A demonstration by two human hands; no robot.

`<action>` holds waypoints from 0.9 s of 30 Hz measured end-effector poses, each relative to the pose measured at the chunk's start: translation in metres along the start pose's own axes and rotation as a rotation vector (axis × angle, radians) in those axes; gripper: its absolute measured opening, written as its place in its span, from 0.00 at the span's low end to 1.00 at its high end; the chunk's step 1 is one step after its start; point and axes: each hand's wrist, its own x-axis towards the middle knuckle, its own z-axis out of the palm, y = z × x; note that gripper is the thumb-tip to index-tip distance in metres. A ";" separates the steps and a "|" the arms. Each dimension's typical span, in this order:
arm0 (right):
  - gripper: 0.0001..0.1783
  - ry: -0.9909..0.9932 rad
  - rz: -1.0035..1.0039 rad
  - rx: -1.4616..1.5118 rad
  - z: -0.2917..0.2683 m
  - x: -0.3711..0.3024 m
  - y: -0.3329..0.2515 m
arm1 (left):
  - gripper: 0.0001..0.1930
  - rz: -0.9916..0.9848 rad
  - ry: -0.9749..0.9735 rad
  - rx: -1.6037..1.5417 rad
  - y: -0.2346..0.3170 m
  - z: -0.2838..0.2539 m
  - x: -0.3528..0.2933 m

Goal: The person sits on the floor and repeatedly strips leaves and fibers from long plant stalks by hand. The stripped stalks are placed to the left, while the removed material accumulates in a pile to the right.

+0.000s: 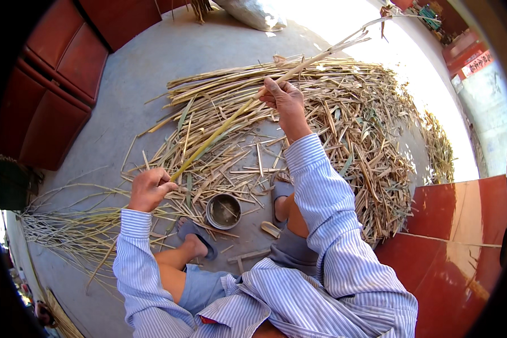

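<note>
Hands [150, 188] grip stalk [231, 115] (concrete floor [129, 84]).

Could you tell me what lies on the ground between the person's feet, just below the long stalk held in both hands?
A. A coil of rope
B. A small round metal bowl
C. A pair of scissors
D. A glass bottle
B: a small round metal bowl sits on the concrete floor between the sandalled feet, below the stalk that the left hand and right hand grip.

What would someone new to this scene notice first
First, the long pale reed stalk stretched slantwise between the left hand and the raised right hand, both closed on it. Behind it, a big heap of cut reeds covers the concrete floor. A small metal bowl sits by the feet.
</note>
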 end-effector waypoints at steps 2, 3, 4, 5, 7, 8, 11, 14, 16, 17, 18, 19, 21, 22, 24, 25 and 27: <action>0.15 0.005 -0.003 -0.012 0.012 -0.003 0.004 | 0.11 0.148 0.070 0.148 -0.013 0.006 0.001; 0.14 -0.041 0.028 -0.033 0.017 -0.007 0.006 | 0.10 0.222 0.104 0.222 -0.018 0.007 0.001; 0.14 -0.080 0.060 -0.036 0.028 -0.014 0.007 | 0.10 0.256 0.177 0.183 -0.007 0.008 0.004; 0.14 -0.139 0.071 -0.056 0.038 -0.023 0.009 | 0.10 0.289 0.251 0.139 0.016 0.012 0.012; 0.14 -0.274 0.122 -0.056 0.066 -0.047 0.018 | 0.10 0.343 0.399 0.095 0.043 0.015 0.026; 0.14 -0.339 0.157 -0.041 0.076 -0.060 0.023 | 0.10 0.373 0.472 0.088 0.052 0.016 0.037; 0.14 -0.425 0.163 0.048 0.084 -0.073 0.029 | 0.10 0.312 0.380 0.090 0.048 0.007 0.036; 0.11 -0.300 0.080 0.030 0.057 -0.040 0.012 | 0.10 0.203 0.229 0.104 0.023 -0.008 0.019; 0.11 -0.168 0.028 0.056 0.027 -0.016 -0.007 | 0.10 0.077 0.107 0.111 0.005 -0.022 0.000; 0.12 -0.115 0.002 0.074 0.005 0.000 -0.009 | 0.11 0.058 0.081 0.163 -0.010 -0.022 -0.009; 0.12 -0.062 -0.028 0.089 -0.010 0.009 -0.008 | 0.12 0.043 0.056 0.212 -0.027 -0.020 -0.016; 0.12 -0.045 -0.021 0.072 -0.009 0.008 -0.009 | 0.13 0.019 0.035 0.263 -0.027 -0.022 -0.022; 0.12 -0.010 -0.010 0.037 -0.005 0.003 -0.008 | 0.12 0.092 0.101 0.157 -0.020 -0.011 -0.017; 0.13 -0.053 -0.012 0.045 0.005 -0.001 -0.007 | 0.12 0.129 0.138 0.103 -0.008 -0.006 -0.010; 0.13 -0.131 -0.010 0.069 0.024 -0.015 -0.005 | 0.10 0.182 0.271 -0.081 0.016 0.006 0.008; 0.14 -0.116 -0.015 0.047 0.027 -0.019 -0.006 | 0.10 0.172 0.281 -0.125 0.022 0.007 0.014; 0.15 -0.188 0.014 0.175 0.036 -0.026 -0.009 | 0.10 0.159 0.302 -0.212 0.029 0.008 0.021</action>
